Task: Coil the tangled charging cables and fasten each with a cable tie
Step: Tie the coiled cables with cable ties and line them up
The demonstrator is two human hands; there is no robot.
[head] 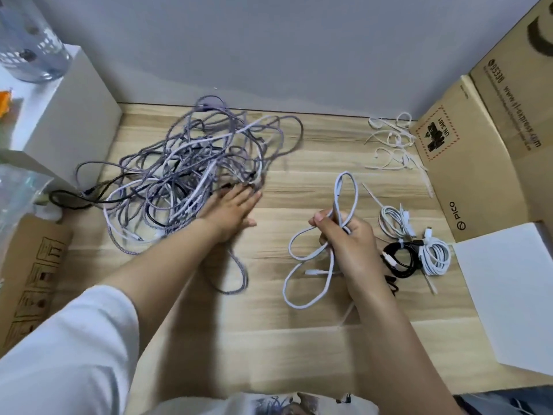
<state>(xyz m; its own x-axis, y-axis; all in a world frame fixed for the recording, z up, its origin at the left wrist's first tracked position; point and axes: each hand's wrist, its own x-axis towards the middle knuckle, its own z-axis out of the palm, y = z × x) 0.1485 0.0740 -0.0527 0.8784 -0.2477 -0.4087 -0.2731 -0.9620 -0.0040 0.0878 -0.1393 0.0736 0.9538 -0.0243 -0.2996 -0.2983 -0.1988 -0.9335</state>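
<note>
- The right hand point(344, 235) grips a loosely looped white cable point(326, 256); the loops may slip open.
- The left hand point(232, 209), fingers straight, presses the tangled pile point(185, 163) left of that cable; pulling could tighten knots.

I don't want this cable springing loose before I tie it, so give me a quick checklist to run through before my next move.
1. Right hand grips the white cable: ok.
2. Cable coiled evenly: not ok, loops of unequal size hang loose above and below the fist.
3. Cable free of the tangle: ok, no strand visibly links them.
4. Left hand free to fetch a tie: ok, it lies open against the tangle's edge.
5. Spare ties available: ok, a pile lies by the cardboard box.
6. Cable's plugs tucked in: cannot tell.
</note>
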